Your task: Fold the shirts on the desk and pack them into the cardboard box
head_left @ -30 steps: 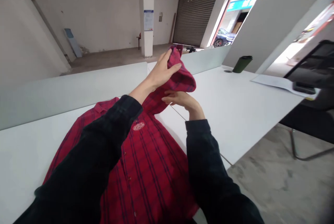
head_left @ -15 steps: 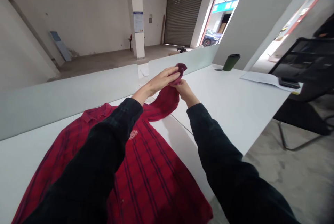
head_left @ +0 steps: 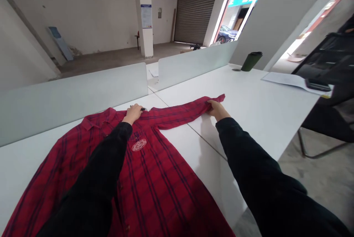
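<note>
A red plaid shirt (head_left: 160, 163) with dark stripes and a pale round emblem is spread front side up, its collar toward the low divider. My left hand (head_left: 134, 113) is closed on the shirt's shoulder, beside the collar; a small dark patch shows at its fingers, too small to name. Out to the right, my right hand (head_left: 217, 110) grips the stretched sleeve (head_left: 182, 113) close to the cuff. The cuff end sticks up slightly past my fingers. My left forearm covers part of the shirt's front.
The white table (head_left: 249, 108) has a seam running across it. Frosted dividers (head_left: 193, 63) stand along its far edge. At the back right are a dark green cup (head_left: 251, 62), papers (head_left: 286, 80) and a black phone-like object (head_left: 318, 85). A black chair (head_left: 329, 119) stands to the right.
My hands were together, raised, at the bunched sleeve end. Now the left has moved back to the shoulder, while the right has drawn the sleeve out straight to the right and lower.
</note>
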Tool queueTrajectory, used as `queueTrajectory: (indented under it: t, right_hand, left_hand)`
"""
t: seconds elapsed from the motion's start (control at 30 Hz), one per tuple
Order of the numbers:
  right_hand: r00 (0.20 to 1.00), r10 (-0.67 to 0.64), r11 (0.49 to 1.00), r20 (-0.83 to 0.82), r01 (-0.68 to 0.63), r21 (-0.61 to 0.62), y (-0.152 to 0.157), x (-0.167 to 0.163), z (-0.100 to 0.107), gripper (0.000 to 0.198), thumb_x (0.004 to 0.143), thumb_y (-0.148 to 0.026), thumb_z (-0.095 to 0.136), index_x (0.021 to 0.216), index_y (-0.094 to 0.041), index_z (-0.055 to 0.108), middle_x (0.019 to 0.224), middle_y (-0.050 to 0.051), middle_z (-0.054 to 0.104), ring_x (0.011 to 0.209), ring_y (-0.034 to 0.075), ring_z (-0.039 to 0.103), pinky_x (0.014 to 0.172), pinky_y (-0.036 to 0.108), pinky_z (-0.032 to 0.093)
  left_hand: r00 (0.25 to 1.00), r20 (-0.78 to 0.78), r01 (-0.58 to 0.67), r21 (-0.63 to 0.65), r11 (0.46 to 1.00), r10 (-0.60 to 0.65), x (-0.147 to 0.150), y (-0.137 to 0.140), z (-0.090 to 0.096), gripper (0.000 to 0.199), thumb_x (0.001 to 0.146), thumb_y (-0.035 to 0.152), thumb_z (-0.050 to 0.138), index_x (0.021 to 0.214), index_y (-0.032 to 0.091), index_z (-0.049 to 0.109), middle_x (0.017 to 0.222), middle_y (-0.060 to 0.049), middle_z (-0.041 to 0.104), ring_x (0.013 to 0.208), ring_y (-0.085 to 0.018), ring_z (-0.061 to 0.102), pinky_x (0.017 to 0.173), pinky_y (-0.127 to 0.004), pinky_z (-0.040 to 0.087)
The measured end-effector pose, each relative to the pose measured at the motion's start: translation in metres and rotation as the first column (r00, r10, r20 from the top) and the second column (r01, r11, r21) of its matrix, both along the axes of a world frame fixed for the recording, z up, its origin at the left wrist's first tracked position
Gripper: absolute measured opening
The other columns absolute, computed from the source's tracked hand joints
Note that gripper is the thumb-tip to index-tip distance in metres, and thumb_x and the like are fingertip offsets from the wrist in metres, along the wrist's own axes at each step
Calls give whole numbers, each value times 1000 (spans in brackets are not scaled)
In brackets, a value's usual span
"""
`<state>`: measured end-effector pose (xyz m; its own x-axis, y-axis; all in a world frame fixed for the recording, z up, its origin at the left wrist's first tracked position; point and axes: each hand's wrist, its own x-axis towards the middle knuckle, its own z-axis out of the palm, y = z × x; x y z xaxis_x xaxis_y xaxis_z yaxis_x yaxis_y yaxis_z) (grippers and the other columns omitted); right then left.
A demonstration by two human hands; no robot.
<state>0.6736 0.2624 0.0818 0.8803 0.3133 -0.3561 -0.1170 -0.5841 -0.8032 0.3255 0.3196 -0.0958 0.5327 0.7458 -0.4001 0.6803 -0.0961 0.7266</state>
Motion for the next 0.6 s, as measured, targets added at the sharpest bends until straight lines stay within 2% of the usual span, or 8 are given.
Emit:
queueTrajectory:
  t: [0.17,0.3,0.43,0.5,0.6]
  right_hand:
    - [989,-80,996,-128,83,15,1,6,8,12,84,-7,55,80,-18,54,69,0,61,61,13,59,58,26,56]
    - [981,-123,990,-149,132,52,-3,8,16,16,87,-6,48,78,-18,54,69,1,61,62,13,59,61,26,56]
    - [978,-171,982,-120,179,53,-8,9,20,19,87,-5,44,77,-19,51,68,-1,58,57,11,56,59,26,56]
    - [978,-191,980,-90,195,46,-9,9,23,17,88,-7,45,78,-20,51,68,-2,56,56,11,53,56,25,55]
    - [976,-214,976,-39,216,35,-6,3,31,15,90,-11,46,81,-22,47,70,-3,53,56,11,52,53,23,52]
  left_hand:
    - [998,-59,-22,18,1000,23,0,6,-5,19,89,23,52,96,23,69,114,-11,68,115,-31,57,99,-51,40]
    - [985,-72,-152,98,984,159,2,-2,-2,29,95,24,40,110,20,64,125,-16,60,121,-33,50,98,-51,40]
    - [971,-30,-227,188,956,236,10,-20,9,36,95,23,39,127,19,56,142,-16,46,134,-32,37,108,-48,32]
    - [982,8,-186,192,964,188,14,-32,17,41,97,26,33,132,18,53,149,-16,40,139,-30,32,113,-48,28]
    - [998,51,-32,132,991,26,17,-53,26,45,99,37,33,135,19,53,153,-15,40,144,-32,29,116,-55,23]
